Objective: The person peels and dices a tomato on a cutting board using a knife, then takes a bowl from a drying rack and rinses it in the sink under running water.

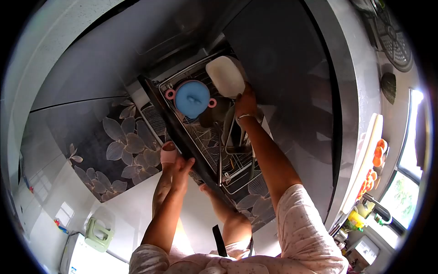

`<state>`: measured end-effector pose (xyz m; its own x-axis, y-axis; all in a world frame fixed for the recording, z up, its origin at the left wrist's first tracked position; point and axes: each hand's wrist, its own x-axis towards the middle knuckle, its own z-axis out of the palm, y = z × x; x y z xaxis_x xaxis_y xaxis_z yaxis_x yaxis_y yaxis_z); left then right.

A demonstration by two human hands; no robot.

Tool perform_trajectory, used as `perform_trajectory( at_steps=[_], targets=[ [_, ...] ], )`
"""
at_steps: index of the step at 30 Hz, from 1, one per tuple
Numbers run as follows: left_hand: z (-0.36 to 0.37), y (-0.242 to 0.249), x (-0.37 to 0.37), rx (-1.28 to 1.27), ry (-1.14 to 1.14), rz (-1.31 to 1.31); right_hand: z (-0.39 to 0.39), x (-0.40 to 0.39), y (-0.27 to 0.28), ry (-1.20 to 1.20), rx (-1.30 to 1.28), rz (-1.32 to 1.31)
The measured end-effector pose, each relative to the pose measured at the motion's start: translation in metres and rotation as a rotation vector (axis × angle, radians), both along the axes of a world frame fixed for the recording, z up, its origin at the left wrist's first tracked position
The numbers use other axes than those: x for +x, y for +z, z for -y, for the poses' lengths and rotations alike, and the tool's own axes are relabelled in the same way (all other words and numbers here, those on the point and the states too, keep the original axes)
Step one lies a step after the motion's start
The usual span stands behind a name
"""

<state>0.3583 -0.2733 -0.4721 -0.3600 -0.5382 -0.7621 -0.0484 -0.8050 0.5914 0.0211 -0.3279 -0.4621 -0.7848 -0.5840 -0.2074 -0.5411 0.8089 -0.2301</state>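
Observation:
My right hand (247, 103) reaches into the pulled-out drawer and is closed on the lower edge of a white rounded-square dish (225, 76). The dish is tilted, over the back right part of the wire rack (200, 137). Left of it, a pot with pink handles and a blue lid (192, 99) stands in the rack. Below my right hand is a rectangular wire-framed holder (238, 149). My left hand (183, 168) is at the dark drawer front (182, 144), its fingers partly spread by the outer edge and holding nothing visible.
Floral cabinet panels (132, 146) flank the drawer, with a dark cabinet door (283, 68) to the right. A foot in a pink slipper (168, 153) is close to the drawer front. A green stool (99, 235) is at lower left. Orange items (378, 153) line the right-hand counter.

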Motion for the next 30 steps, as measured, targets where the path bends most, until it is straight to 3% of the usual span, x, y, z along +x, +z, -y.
perform_trajectory(
  at_steps=[3,6,8,12,14,18,24,28,30],
  targets=[
    [0.0,-0.001,0.001,0.01,-0.032,0.004,0.0,0.003,-0.011,0.016,-0.087,-0.075],
    [0.009,0.017,-0.006,0.02,-0.028,-0.001,0.013,0.006,-0.01,0.088,-0.007,-0.085],
    [0.01,0.019,-0.006,0.023,-0.083,0.057,0.032,-0.001,-0.001,0.108,0.379,0.07],
    [0.017,0.028,-0.011,0.027,-0.06,-0.007,0.026,-0.008,-0.015,0.164,0.322,-0.121],
    [0.023,0.044,-0.018,0.055,-0.052,0.062,0.015,-0.007,-0.005,0.284,0.121,-0.264],
    [0.012,0.035,-0.016,0.023,-0.023,0.075,-0.009,0.014,0.036,0.27,-0.05,-0.356],
    [-0.007,0.042,-0.008,-0.176,-0.101,0.359,-0.088,0.057,0.104,0.179,-0.203,-0.16],
    [-0.011,0.064,-0.014,0.025,0.008,0.188,-0.168,0.102,0.153,0.041,-0.317,0.023],
    [-0.008,0.029,-0.004,0.166,-0.027,0.043,-0.204,0.126,0.186,-0.13,-0.238,0.225]
  ],
)
